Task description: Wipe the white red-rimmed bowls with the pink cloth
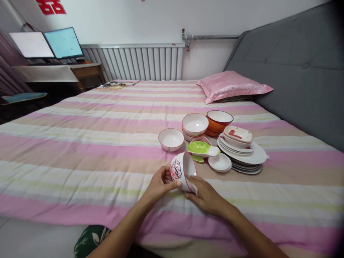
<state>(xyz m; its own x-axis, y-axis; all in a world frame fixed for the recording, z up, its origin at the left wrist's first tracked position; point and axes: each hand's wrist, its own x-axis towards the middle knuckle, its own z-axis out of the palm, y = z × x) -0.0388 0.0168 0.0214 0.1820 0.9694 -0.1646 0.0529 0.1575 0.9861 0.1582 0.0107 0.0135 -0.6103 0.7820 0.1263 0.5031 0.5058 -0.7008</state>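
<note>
Behind the striped bed, a grey radiator lines the white wall.

A bed spread with a soft quilt striped in pink, beige, white and pale yellow-green carries everything. On it, toward the right, stands a single round white bowl with a red rim, just beside a stack of red-rimmed white bowls. Behind those sit nested glossy orange bowls with white insides. To their right rests a pile of plates, with a small round white dish near its left side. Thin, tangled cables lie along the far edge.
</note>
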